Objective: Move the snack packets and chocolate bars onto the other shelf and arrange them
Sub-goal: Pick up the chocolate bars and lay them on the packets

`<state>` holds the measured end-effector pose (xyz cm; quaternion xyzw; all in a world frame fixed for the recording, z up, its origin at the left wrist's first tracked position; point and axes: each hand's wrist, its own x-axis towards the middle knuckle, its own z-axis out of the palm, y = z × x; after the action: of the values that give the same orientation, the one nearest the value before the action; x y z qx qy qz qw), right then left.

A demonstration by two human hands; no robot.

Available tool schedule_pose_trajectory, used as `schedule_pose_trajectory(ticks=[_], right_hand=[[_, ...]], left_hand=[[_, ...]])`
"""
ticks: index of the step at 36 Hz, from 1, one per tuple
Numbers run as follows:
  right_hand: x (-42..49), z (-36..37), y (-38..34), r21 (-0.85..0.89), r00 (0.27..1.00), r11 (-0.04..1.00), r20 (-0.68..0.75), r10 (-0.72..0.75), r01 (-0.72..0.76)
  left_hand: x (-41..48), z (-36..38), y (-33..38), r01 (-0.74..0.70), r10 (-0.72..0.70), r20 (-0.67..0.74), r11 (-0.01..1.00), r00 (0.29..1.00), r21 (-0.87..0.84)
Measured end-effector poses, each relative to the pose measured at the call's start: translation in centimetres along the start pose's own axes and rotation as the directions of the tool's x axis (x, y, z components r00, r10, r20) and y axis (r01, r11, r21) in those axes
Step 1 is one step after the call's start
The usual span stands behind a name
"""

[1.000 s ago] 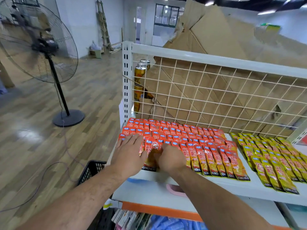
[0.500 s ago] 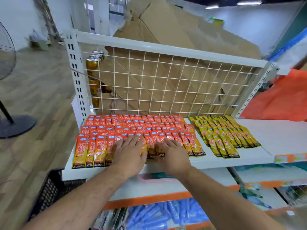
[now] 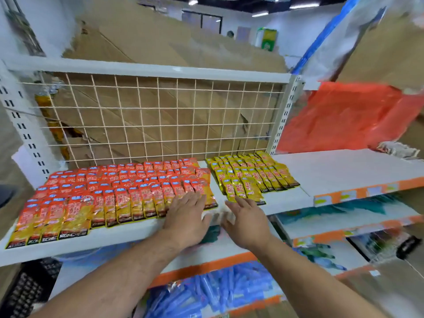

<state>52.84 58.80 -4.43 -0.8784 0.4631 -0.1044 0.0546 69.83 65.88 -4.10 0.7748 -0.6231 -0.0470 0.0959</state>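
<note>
White shelf (image 3: pixel 137 234), centre frame: red snack packets (image 3: pixel 119 191) are spread left, yellow snack packets (image 3: pixel 250 177) right, a bare strip between. The left hand (image 3: pixel 185 216) is laid flat, fingers straight, on the red block's right edge; the right hand (image 3: pixel 246 222) is held open at the front lip.

Front shelf, head view: the left hand (image 3: pixel 185 216) covers the lower ends of the last few red packets (image 3: pixel 114 191); right hand (image 3: pixel 247 223) fingertips overlap the front yellow packets (image 3: pixel 250 177). A pale smear (image 3: pixel 218 217) btwn the thumbs is too blurred to identify. Both forearms run off the bottom edge. Packet print is unreadable beyond a few letters. Gold shapes (image 3: pixel 46 104) behind the wire mesh (image 3: pixel 160 115), blue goods (image 3: pixel 218 292) below & an orange sheet (image 3: pixel 344 118) at right are blurred. Black crate (image 3: pixel 23 292) is cut off by the left edge.
</note>
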Motion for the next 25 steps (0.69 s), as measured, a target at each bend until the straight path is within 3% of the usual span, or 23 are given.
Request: schedule_pose_trajectory(ticks=[11,25], right_hand=[[-3.8,-5.3,15.7,-0.034,0.994,0.994,-0.041,0.103,-0.104],[-4.9,-7.4,28.2,-0.017,0.95,0.95,0.021,0.311,-0.311]], left_hand=[[5.0,3.4,16.0,-0.135,0.135,-0.001,0.991,0.991,-0.015],[12.9,7.1,28.8,-0.35,0.356,0.099,0.934,0.929,-0.069]])
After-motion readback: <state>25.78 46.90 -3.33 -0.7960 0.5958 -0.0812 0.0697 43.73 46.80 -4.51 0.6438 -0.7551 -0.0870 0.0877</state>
